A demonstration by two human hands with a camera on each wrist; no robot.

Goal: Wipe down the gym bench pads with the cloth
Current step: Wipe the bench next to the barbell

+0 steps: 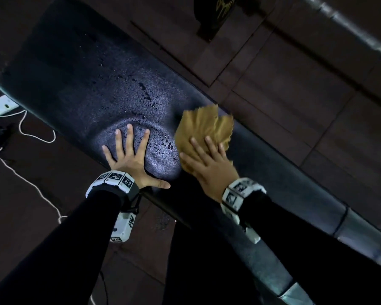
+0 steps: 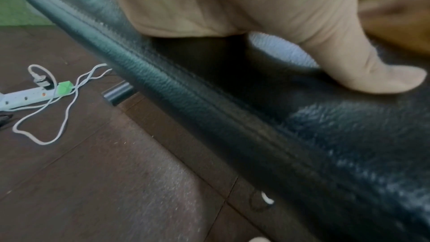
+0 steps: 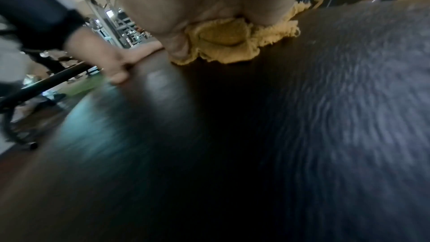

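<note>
- One bench pad point(image 1: 79, 69), black, with many small wet droplets point(image 1: 149, 95) on it; too many and too fine to count.
- One cloth point(image 1: 204, 126), yellow.
- Two hands: left hand point(image 1: 132, 159) and right hand point(image 1: 209, 166).
- Two wrist bands point(image 1: 116, 180), one per arm.
- One power strip point(image 2: 30, 97).
- One green plug point(image 2: 65, 86).

Bare pad point(image 1: 79, 69) is seen ahead of the left hand point(image 1: 132, 159), spotted with droplets point(image 1: 147, 95). The way sideways from the right hand point(image 1: 209, 166) is blocked by the left hand, just beside it. Open pad lies behind the right wrist.
</note>
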